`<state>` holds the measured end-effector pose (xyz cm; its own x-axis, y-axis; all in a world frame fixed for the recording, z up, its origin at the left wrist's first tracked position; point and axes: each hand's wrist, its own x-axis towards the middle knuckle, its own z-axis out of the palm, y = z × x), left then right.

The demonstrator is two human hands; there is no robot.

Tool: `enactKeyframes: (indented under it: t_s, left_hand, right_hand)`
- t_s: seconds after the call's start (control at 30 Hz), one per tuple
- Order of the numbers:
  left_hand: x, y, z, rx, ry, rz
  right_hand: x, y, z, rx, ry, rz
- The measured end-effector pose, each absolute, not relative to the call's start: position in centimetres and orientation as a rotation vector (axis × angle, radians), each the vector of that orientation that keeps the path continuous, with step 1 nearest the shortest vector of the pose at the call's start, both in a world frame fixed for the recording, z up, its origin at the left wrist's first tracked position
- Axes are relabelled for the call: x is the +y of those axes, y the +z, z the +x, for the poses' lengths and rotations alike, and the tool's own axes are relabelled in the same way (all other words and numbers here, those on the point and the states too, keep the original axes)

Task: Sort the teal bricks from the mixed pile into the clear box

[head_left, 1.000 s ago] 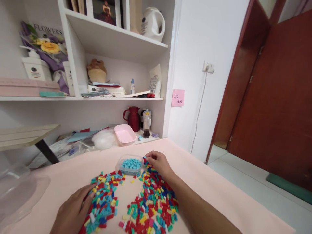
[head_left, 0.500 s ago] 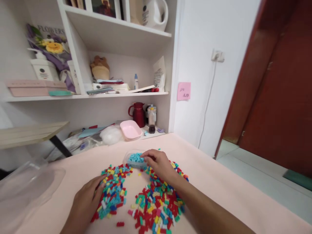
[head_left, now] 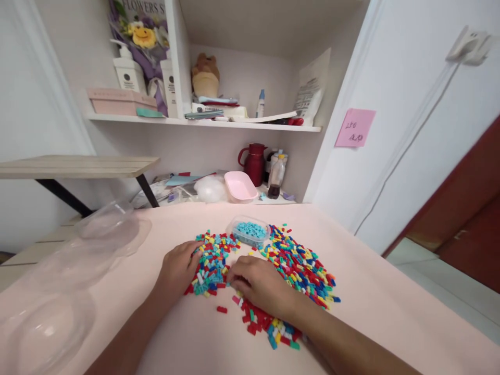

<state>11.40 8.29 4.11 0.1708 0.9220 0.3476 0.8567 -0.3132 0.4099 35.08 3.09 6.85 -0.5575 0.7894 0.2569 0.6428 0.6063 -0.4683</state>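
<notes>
Small toy building bricks in many colours lie in a left pile and a larger right pile. My left hand rests at the outer edge of the left pile, fingers stretched over it and thumb apart. My right hand is between the piles, fingers bent with their tips close together beside the left pile's inner edge. Anything between those fingertips is hidden. Behind the piles stands a clear plastic container holding light-blue bricks. One red brick lies alone in front.
Clear plastic lids or tubs lie on the left of the pink tabletop. At the back are a pink basin, a red jug and a bottle. A wooden stand is at the left, beside the shelves.
My right hand has drawn back from the clear container to the gap between the piles. The left hand stays by the left pile. My view has turned downward and tilted.
</notes>
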Motion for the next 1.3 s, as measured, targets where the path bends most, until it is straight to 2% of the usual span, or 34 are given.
enactKeyframes:
  t_s: [0.23,0.53,0.77,0.93,1.3]
  left_hand:
    - [8.2,4.0,11.6,1.77,0.844,2.295]
    - [8.0,4.0,11.8,1.794,0.834,2.262]
    - [7.9,4.1,11.8,1.796,0.823,2.257]
    - [7.9,4.2,12.1,1.782,0.814,2.264]
    - [8.1,3.9,12.1,1.801,0.827,2.263]
  right_hand:
    - [3.1,6.7,34.9,-2.383,0.483,-1.234]
    - [3.9,5.7,34.2,-2.363,0.36,-1.261]
    - [4.7,5.8,35.4,-2.168,0.631,-1.146]
    - [4.6,6.3,35.9,-2.131,0.66,-1.138]
    - [4.3,5.3,34.4,-2.341,0.374,-1.177]
